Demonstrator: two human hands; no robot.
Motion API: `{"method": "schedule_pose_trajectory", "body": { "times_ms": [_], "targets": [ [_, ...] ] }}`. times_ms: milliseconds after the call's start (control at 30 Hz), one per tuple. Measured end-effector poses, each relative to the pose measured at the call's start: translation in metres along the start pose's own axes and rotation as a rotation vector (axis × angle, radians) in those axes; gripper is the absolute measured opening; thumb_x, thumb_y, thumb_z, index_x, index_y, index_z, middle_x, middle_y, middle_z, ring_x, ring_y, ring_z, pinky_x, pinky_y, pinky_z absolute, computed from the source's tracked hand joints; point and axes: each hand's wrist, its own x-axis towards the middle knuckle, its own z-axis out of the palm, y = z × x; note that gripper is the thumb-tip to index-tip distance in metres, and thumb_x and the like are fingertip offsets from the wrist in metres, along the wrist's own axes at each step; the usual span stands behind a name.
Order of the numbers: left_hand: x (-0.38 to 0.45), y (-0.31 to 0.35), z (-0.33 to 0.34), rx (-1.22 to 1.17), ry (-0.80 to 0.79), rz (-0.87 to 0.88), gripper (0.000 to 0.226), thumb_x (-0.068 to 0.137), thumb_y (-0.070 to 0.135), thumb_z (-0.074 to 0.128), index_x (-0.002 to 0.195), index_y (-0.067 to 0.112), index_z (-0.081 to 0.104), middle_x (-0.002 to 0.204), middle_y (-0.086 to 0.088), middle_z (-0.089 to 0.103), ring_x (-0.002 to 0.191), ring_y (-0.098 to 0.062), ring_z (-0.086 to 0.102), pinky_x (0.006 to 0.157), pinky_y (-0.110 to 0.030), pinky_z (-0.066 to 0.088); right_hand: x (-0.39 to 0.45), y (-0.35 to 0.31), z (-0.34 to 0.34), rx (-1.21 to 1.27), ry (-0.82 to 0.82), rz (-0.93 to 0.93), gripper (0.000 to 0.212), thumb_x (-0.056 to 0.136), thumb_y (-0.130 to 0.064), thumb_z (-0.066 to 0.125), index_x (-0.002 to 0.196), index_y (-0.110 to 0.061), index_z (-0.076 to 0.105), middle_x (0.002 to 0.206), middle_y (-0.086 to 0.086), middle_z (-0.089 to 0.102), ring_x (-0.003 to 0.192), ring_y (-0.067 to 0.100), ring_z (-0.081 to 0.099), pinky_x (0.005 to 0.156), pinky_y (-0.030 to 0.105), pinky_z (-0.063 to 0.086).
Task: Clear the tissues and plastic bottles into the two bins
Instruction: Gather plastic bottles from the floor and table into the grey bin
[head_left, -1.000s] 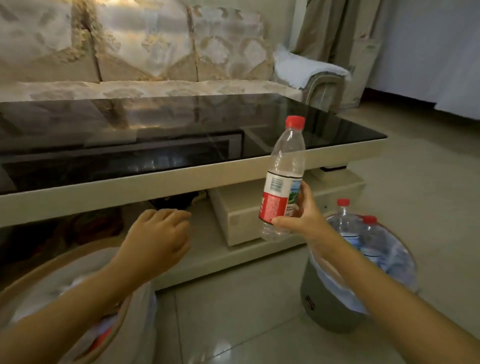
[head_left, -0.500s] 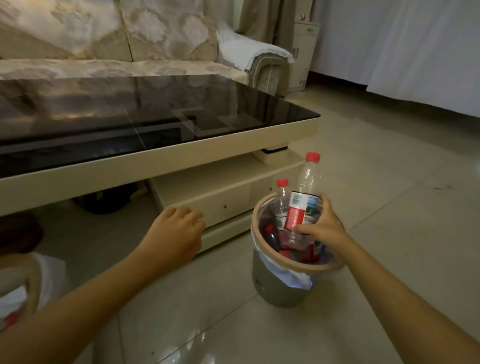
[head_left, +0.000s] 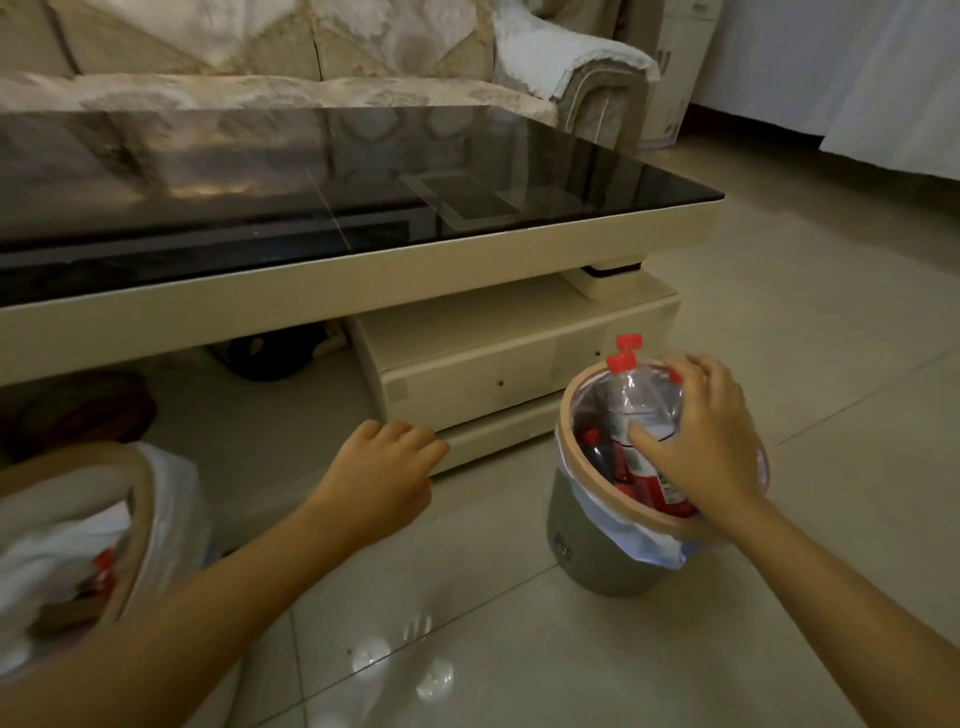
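Right hand (head_left: 704, 441) is gripping a plastic bottle (head_left: 644, 410) inside the gray bin (head_left: 587, 540); left hand (head_left: 382, 475), left of that bin, is hanging loosely curled, holding nothing.

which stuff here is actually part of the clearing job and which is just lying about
Part of the job:
- plastic bottle, held by the right hand
- grey bin with bottles inside
- second bin with white liner, at left

Just lying about:
- coffee table
- sofa
- dark object under the table
- left hand, holding nothing
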Motion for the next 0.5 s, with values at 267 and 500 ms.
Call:
{"method": "schedule_pose_trajectory", "body": {
  "times_ms": [267,500],
  "targets": [
    [-0.031,-0.017,-0.003,-0.005,0.035,-0.079,0.067,0.064,0.033,0.079,0.126,0.021,0.057,0.104,0.001,0.069,0.087,-0.021,0.067,0.067,-0.032,0.051,-0.02,-0.082,0.039,-0.311,-0.468,-0.305,0.061,0.084,-0.035,0.057,0.138,-0.017,0.036,0.138,0.011,0.039,0.115,0.03,0.049,0.087,0.037,0.046],
    [-0.053,-0.026,0.001,0.013,0.042,-0.12,0.07,0.062,0.036,0.08,0.127,0.021,0.057,0.104,0.001,0.069,0.085,-0.019,0.067,0.067,-0.033,0.051,-0.02,-0.09,0.045,-0.338,-0.557,-0.22,0.071,0.082,0.002,0.061,0.143,-0.014,0.027,0.151,0.018,0.018,0.114,0.028,0.05,0.084,0.033,0.05]
  ]
}}
